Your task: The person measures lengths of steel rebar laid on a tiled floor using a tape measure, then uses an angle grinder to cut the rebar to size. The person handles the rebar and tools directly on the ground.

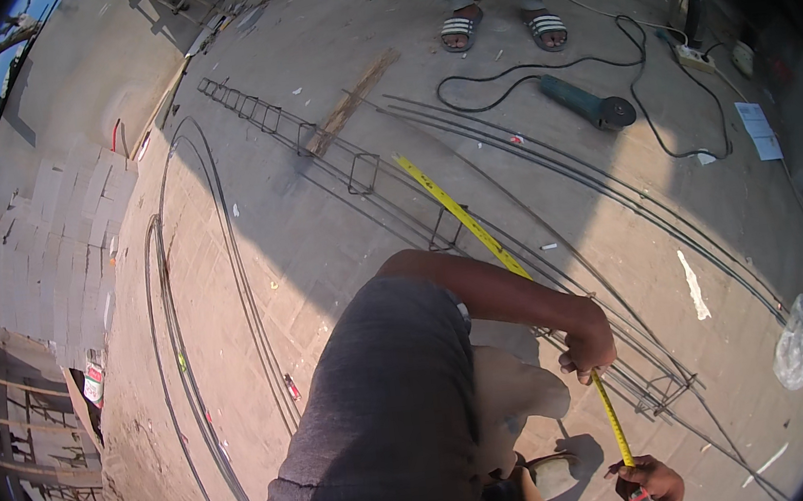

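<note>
Apparently measuring along the grey steel-rod cage (669,389): left hand (587,343) pinching yellow ribbon-like tape (456,208), right hand (656,478) gripping its red-black case (639,497); next needs tautness.

No words or numbers can be read. Marks on the tape (472,223) and the paper (759,131) at right are too small.

The tape (465,217) is yellow with dark marks, its case (640,499) red and black. Rods (610,188) are dark grey, the grinder (581,99) teal, sandals (546,28) dark with white stripes, plank (356,99) brown, paper (758,127) white, garment (377,390) charcoal.
</note>
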The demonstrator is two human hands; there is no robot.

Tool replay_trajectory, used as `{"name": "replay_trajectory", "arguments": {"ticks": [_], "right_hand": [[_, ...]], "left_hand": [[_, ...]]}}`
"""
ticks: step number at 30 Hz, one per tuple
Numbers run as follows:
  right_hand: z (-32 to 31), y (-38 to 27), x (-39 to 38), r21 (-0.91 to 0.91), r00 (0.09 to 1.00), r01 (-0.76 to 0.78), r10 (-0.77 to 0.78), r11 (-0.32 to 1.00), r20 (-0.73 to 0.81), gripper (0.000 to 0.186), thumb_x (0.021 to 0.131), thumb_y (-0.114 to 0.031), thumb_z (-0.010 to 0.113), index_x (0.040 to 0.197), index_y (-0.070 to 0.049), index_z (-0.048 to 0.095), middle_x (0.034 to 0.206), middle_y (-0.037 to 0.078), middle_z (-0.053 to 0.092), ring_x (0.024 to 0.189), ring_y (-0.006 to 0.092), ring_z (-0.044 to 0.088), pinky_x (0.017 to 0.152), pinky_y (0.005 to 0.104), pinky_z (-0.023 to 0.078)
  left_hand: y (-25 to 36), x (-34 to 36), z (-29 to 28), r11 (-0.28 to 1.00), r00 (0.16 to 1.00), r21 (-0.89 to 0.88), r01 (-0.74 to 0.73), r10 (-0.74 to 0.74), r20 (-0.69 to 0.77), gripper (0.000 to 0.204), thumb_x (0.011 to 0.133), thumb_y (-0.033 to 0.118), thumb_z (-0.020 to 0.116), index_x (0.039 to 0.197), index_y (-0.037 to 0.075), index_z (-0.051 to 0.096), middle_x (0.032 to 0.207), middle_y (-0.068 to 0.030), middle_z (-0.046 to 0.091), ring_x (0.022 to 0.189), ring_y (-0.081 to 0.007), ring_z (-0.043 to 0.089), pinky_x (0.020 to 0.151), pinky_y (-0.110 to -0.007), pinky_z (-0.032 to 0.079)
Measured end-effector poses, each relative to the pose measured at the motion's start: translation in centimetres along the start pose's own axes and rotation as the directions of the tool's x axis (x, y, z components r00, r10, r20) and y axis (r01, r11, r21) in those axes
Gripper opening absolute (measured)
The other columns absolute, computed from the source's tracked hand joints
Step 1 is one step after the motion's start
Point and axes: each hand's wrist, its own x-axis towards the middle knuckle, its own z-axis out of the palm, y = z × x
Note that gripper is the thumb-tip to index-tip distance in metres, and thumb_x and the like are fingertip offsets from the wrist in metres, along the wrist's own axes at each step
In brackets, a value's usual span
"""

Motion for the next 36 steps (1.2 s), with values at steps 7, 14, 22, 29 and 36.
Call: {"name": "replay_trajectory", "arguments": {"ticks": [7, 14, 22, 29, 36], "right_hand": [[-4.1, 6.6, -1.0, -0.224, 0.888, 0.457, -0.454, 0.861, 0.065, 0.042, 0.082, -0.023, 0.071, 0.112, 0.003, 0.058, 0.072, -0.004, 0.054, 0.06, 0.0069, 0.048, 0.051, 0.0252, 0.041], [1.3, -2.2, 2.5, 0.068, 0.997, 0.071, -0.07, 0.995, -0.025, 0.029, 0.092, -0.019, 0.063, 0.108, 0.005, 0.06, 0.067, 0.007, 0.062, 0.054, 0.0122, 0.056, 0.052, 0.0266, 0.043], [-2.4, 4.2, -1.4, 0.102, 0.975, 0.199, -0.187, 0.975, -0.119, 0.018, 0.091, -0.018, 0.063, 0.101, -0.004, 0.065, 0.058, -0.006, 0.05, 0.042, 0.0039, 0.04, 0.036, 0.0217, 0.031], [3.4, -2.2, 1.0, 0.174, 0.983, 0.159, -0.14, 0.972, -0.117, 0.017, 0.093, -0.025, 0.061, 0.085, -0.01, 0.062, 0.054, -0.005, 0.048, 0.039, 0.005, 0.039, 0.033, 0.0223, 0.029], [2.9, 0.5, -1.0, 0.29, 0.958, 0.246, -0.187, 0.925, -0.217, 0.02, 0.094, -0.024, 0.059, 0.101, -0.006, 0.064, 0.063, 0.0, 0.053, 0.05, 0.0098, 0.047, 0.042, 0.024, 0.038]], "left_hand": [[0.5, -1.1, -0.5, 0.99, 0.989, -0.059, 0.128, -0.123, 0.088, 0.023, 0.094, 0.024, 0.055, 0.095, 0.006, 0.069, 0.084, -0.0043, 0.073, 0.078, -0.0149, 0.068, 0.07, -0.032, 0.053], [4.9, -0.6, 0.2, 0.989, 0.989, 0.024, -0.148, 0.147, 0.033, 0.02, 0.084, 0.019, 0.059, 0.097, 0.006, 0.068, 0.073, -0.0076, 0.066, 0.069, -0.021, 0.062, 0.065, -0.041, 0.048], [-0.4, -0.3, -1.2, 0.98, 0.987, -0.132, 0.151, -0.156, -0.033, 0.024, 0.091, 0.027, 0.062, 0.096, 0.003, 0.067, 0.084, -0.0062, 0.072, 0.078, -0.0177, 0.07, 0.067, -0.033, 0.052], [4.0, 1.0, 0.0, 0.972, 0.995, 0.221, -0.076, 0.088, -0.048, 0.032, 0.085, 0.035, 0.064, 0.093, 0.005, 0.07, 0.082, -0.0082, 0.07, 0.076, -0.0214, 0.064, 0.07, -0.039, 0.049], [0.0, 4.0, -0.6, 0.992, 0.975, -0.029, -0.121, 0.113, -0.193, 0.043, 0.09, 0.044, 0.058, 0.094, 0.001, 0.059, 0.082, -0.0111, 0.069, 0.073, -0.0227, 0.066, 0.069, -0.04, 0.05]]}}
